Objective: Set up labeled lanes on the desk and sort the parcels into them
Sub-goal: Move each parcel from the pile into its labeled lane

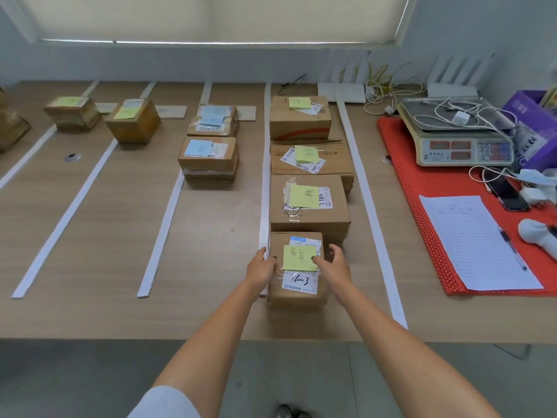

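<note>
A small brown parcel [297, 298] with a yellow handwritten note [300, 257] rests on the desk [211, 312], nearest me in the rightmost lane. My left hand [260, 267] grips its left side with the thumb on top. My right hand [337, 263] holds its right side, thumb on the note. Beyond it in the same lane lie three more yellow-noted parcels [310, 220], in a row. White tape strips [265, 176] [367, 191] border this lane.
Two blue-noted parcels [208, 158] sit in the lane to the left, and yellow-noted ones [132, 120] [72, 113] stand farther left between strips [164, 224]. On the right, a red mat [437, 188] carries a scale [458, 137], a paper form [473, 239], a phone [506, 191] and cables.
</note>
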